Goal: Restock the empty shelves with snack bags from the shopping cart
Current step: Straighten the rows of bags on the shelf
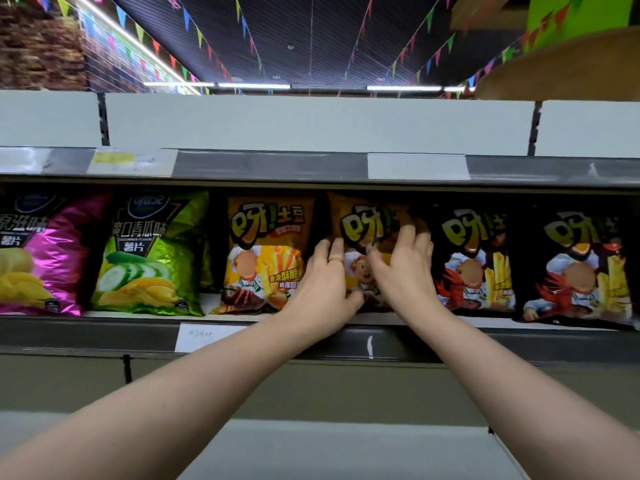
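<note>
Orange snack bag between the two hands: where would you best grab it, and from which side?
Probably by its two side edges, coming straight in from the front. The orange snack bag stands upright, facing out, between a matching orange bag and a black bag, with the upper shelf close over its top. The left hand and right hand hold it so.
</note>
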The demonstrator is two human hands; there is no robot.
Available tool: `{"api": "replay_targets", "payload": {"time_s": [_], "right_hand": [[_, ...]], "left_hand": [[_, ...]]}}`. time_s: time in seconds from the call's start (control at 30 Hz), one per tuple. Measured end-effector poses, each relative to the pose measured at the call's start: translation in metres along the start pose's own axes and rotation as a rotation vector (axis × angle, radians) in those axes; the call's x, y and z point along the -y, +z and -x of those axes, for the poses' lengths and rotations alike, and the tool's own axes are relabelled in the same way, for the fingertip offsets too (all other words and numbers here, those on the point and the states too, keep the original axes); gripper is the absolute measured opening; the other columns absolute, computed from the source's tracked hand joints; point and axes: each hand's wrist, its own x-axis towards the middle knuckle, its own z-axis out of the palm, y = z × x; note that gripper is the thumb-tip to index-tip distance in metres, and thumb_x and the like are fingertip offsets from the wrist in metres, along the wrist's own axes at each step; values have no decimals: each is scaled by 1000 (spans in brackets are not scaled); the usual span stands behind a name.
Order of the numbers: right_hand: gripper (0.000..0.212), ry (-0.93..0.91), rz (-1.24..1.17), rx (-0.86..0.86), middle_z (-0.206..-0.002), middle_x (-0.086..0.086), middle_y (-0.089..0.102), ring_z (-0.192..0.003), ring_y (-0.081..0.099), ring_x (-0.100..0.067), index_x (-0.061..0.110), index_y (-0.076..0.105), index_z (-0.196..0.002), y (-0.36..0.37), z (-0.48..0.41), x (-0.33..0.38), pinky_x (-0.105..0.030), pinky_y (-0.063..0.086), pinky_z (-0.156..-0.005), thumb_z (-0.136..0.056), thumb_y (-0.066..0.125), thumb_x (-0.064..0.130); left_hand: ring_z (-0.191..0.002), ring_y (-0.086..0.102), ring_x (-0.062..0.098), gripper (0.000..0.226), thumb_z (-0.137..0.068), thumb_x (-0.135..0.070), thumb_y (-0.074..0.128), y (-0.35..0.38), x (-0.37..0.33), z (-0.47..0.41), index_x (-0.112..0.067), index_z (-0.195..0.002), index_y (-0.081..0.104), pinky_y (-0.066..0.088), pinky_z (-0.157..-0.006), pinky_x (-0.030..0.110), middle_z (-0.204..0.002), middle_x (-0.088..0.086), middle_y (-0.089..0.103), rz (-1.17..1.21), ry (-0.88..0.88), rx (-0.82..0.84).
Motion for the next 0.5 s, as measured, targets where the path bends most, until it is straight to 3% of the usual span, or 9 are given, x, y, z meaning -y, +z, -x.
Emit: {"api": "replay_targets", "payload": {"time_s": [0.17, 0.27, 0.33, 0.5], "right_hand": [[59, 264, -187, 245, -132, -22, 40, -120, 44, -36, 0, 39, -129, -3, -14, -2, -38, 41, -93, -90, 56, 42], [58, 241, -157, 283, -113, -16, 53, -106, 55, -32, 2, 46, -120, -4, -19, 1, -34, 45, -79, -86, 59, 47], [42, 217, -147, 287, -99, -12, 55, -95, 58, -30, 7, 51, -99, -2, -21, 6, -33, 47, -73, -86, 60, 46], [32, 254, -78, 264, -103, -16, 62, -98, 59, -34, 10, 54, -85, 11, -21, 10, -41, 52, -82, -88, 56, 42]], "left_hand": [[-142, 23, 27, 94, -90, -30, 61, 15, -2, 0, -9, -151, -8, 24, -112, 31, -156, 13, 8, 63, -162, 66], [-137, 32, 29, 97, -90, -29, 61, 15, 0, 0, -11, -150, -12, 30, -108, 33, -153, 13, 13, 55, -167, 62], [-136, 33, 30, 98, -89, -31, 61, 14, 1, -1, -12, -150, -13, 31, -108, 34, -152, 13, 14, 51, -154, 62], [-135, 34, 32, 95, -91, -34, 58, 13, 10, -10, -12, -150, -13, 31, -109, 32, -153, 16, 9, -7, -134, 189]]}}
